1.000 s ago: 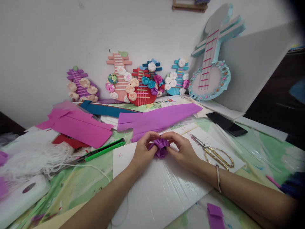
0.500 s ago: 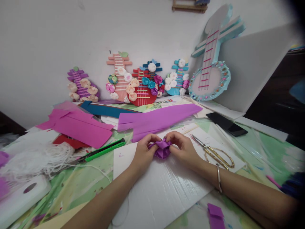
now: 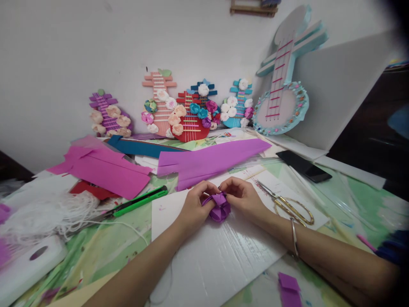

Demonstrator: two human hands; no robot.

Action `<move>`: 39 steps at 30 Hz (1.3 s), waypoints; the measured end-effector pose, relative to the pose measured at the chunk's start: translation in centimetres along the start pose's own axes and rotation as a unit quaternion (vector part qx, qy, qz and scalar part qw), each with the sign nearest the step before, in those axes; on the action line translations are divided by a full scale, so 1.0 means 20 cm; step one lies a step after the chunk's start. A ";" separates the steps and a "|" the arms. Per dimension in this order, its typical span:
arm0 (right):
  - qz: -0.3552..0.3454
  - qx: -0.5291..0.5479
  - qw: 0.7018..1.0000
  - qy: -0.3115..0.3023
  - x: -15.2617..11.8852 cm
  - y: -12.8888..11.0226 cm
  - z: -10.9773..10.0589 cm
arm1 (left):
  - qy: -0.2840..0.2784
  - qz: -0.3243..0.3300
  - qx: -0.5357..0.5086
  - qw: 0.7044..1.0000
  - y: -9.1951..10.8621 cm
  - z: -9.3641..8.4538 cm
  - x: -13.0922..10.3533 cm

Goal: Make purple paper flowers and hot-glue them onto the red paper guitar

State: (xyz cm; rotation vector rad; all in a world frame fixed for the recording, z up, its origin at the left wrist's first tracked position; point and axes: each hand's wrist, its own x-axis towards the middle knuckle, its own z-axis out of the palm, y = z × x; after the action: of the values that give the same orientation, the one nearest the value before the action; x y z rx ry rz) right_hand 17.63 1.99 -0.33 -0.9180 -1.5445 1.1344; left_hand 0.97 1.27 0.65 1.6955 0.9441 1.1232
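A small purple paper flower [image 3: 220, 209] with folded petals is held over a white board [image 3: 220, 260]. My left hand [image 3: 197, 204] is closed on its left side, thumb against the petals. Fingers of my right hand [image 3: 242, 197] pinch the flower's upper right edge. Just behind the hands lies a large sheet of purple crepe paper [image 3: 211, 162]. Gold-handled scissors [image 3: 286, 204] rest right of my right hand, blades pointing back and left. A folded purple paper piece [image 3: 289, 289] lies at the front right.
A green utility knife [image 3: 140, 201], white string [image 3: 60, 213] and pink paper [image 3: 108, 166] lie to the left. A black phone [image 3: 303, 166] is at the right. Several flower-decorated lute shapes [image 3: 193, 128] lean on the wall, with a larger pale blue one [image 3: 281, 106] at right.
Both hands have shifted slightly, and the flower has moved a little lower and turned, showing more of its folded petals. The things around it stay in place.
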 end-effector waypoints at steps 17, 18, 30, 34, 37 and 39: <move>0.027 0.065 0.997 -0.033 0.01 -0.02 -0.01 | 0.015 -0.013 -0.050 0.999 -0.01 0.00 0.01; 0.027 0.063 0.997 -0.030 0.01 -0.02 -0.01 | 0.016 -0.015 -0.055 0.998 -0.01 0.00 0.01; 0.014 0.042 0.999 -0.027 0.00 -0.02 0.00 | 0.026 -0.039 -0.090 0.995 -0.01 0.00 0.01; 0.001 0.021 0.999 -0.033 0.00 -0.01 0.00 | 0.020 -0.037 -0.089 0.995 -0.01 0.00 0.01; -0.003 0.008 1.000 -0.027 -0.01 -0.02 0.00 | 0.018 -0.036 -0.094 0.995 0.00 0.00 0.01; -0.006 0.012 1.000 -0.021 0.00 -0.03 0.00 | 0.010 -0.033 -0.101 0.994 0.01 0.00 0.01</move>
State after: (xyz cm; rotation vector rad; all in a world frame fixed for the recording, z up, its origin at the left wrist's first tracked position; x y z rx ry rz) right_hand 17.67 1.77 0.16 -0.8728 -1.5650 1.1676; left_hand 1.04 1.46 0.87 1.4813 0.8616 1.1524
